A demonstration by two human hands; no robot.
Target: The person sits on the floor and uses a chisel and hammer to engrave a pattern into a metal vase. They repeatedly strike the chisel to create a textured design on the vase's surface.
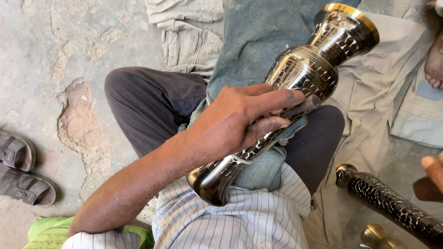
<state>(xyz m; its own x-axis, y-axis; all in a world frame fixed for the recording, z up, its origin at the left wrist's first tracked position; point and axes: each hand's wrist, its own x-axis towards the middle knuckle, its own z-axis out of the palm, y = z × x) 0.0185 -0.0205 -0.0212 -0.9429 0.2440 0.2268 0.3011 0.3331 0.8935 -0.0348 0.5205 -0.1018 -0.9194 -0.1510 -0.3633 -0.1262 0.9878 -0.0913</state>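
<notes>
The left hand (240,122) is clamped over the vase (295,87) and a tool (300,107); the right hand (434,168), right of the vase, is unreadable. The vase is judged heavy, stiff, slick, best held mid-body.

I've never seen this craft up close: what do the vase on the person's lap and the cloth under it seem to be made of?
The vase looks like polished metal with a dark coat: mirror-like highlights, fine bright cut marks, and a golden rim suggesting brass. The cloth looks like coarse, dusty blue-grey woven fabric, creased and matte.
</notes>
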